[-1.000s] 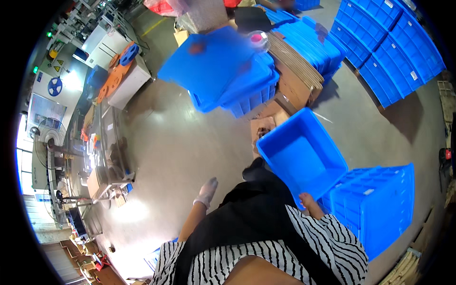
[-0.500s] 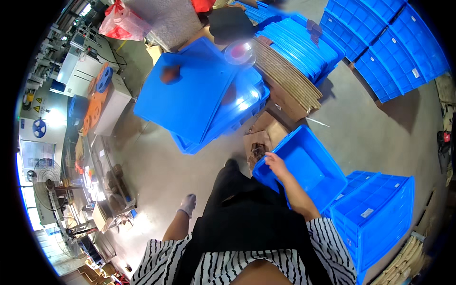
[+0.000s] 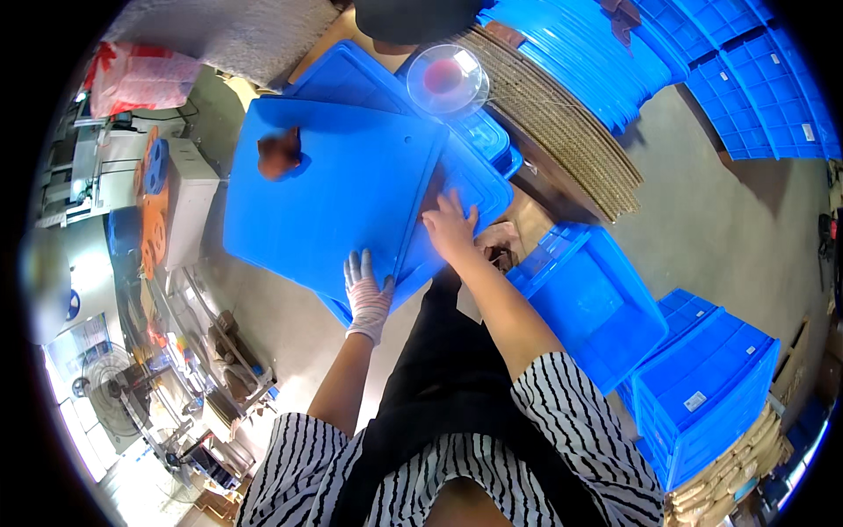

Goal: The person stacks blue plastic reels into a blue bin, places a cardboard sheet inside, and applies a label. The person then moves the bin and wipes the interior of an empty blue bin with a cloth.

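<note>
My left hand, in a whitish glove, lies with its fingers stretched out on the near edge of a flat blue sheet. The sheet rests askew on a blue lidded plastic bin. My bare right hand is just right of the sheet's edge, over the bin's lid, with its fingers spread and nothing held. Whether its fingertips touch the lid I cannot tell. A small brown object, too blurred to name, sits on the sheet. Behind it stands a round clear item with a red centre.
An open blue crate stands at the right, beside more blue crates. Flattened cardboard and stacked blue sheets are at the back. Tall crate stacks rise far right. A fan stands at the left.
My left hand has come up from low at my side onto the blue sheet. My right hand has moved from the open crate's rim to the bin's lid. The view has shifted closer.
</note>
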The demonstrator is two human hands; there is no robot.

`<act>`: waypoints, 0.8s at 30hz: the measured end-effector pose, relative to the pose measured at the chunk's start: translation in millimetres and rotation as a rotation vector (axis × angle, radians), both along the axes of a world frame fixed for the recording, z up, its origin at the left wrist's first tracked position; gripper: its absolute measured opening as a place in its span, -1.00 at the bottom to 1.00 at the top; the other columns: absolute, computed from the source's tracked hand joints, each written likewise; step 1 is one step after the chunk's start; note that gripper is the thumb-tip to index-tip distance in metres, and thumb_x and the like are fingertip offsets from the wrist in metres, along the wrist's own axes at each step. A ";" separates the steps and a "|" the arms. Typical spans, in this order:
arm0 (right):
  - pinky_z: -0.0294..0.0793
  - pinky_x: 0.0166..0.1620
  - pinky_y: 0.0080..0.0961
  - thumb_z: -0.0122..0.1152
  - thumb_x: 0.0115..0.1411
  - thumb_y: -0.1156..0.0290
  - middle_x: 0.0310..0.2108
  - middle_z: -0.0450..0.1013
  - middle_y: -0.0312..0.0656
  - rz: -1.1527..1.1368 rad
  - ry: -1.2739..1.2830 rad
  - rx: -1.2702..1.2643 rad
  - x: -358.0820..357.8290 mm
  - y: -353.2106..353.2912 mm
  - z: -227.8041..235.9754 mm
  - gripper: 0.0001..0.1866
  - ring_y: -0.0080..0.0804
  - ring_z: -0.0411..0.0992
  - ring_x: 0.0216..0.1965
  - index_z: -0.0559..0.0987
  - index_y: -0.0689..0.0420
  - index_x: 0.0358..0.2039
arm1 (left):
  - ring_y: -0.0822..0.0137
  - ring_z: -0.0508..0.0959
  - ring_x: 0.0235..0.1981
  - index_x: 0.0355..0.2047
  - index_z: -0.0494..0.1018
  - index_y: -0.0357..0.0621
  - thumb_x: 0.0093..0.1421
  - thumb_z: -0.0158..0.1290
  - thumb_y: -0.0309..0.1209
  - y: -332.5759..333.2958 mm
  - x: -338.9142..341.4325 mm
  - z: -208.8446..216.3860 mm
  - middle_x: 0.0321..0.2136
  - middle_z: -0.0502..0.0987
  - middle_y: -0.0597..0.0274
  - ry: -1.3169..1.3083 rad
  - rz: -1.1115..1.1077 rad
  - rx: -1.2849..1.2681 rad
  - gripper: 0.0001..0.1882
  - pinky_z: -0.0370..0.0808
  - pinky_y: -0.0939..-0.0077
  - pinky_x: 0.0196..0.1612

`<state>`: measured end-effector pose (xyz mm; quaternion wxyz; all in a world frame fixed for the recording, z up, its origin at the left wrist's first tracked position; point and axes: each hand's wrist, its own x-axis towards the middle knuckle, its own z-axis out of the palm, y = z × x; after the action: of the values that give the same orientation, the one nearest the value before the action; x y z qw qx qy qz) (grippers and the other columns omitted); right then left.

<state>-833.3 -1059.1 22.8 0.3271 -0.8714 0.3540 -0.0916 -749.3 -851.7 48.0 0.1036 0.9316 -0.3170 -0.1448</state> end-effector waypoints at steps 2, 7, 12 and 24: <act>0.18 0.22 -0.23 0.12 0.18 0.36 -0.02 0.44 -0.01 -0.088 -0.221 0.363 4.3 1.9 -7.2 -0.75 -0.11 0.27 0.16 0.60 0.02 -0.12 | -0.21 0.00 0.31 0.30 0.05 -0.04 0.02 0.13 -0.15 -5.5 3.2 -1.1 0.30 0.02 -0.14 0.006 -0.086 0.092 -0.14 -0.02 -0.05 0.32; 0.31 0.09 -0.32 0.02 0.30 0.23 -0.16 0.50 -0.17 -0.383 -0.739 1.093 -105.2 -23.0 53.6 -0.71 -0.29 0.37 0.01 0.55 0.20 -0.22 | -0.20 -0.05 0.33 0.32 0.03 0.03 0.01 0.14 -0.14 8.3 18.4 -6.6 0.32 -0.03 -0.15 0.030 -0.089 0.134 -0.12 -0.12 -0.11 0.33; 0.25 0.21 -0.20 -0.03 0.31 0.09 0.06 0.38 -0.08 -0.930 -1.175 1.366 -193.6 -11.6 79.8 -0.52 -0.14 0.31 0.13 0.36 0.13 0.12 | -0.27 -0.13 0.33 0.33 -0.01 0.03 0.02 0.14 -0.10 9.1 18.2 -11.4 0.33 -0.12 -0.21 0.009 -0.170 0.245 -0.10 -0.19 -0.16 0.32; 0.33 0.15 -0.08 0.04 0.28 0.02 0.07 0.40 -0.08 -1.689 -1.146 1.466 -392.1 121.5 -20.0 -0.45 -0.15 0.37 0.09 0.36 0.18 0.11 | -0.29 0.02 0.29 0.25 0.16 -0.11 0.08 0.10 -0.36 -38.4 -80.3 -14.2 0.28 0.04 -0.20 -0.184 -0.612 -0.173 -0.30 0.00 -0.14 0.29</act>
<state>-1225.5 -937.6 2.8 0.6795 0.1779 0.5754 -0.4189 -829.6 -890.1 33.9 0.1048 0.7902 -0.6011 -0.0571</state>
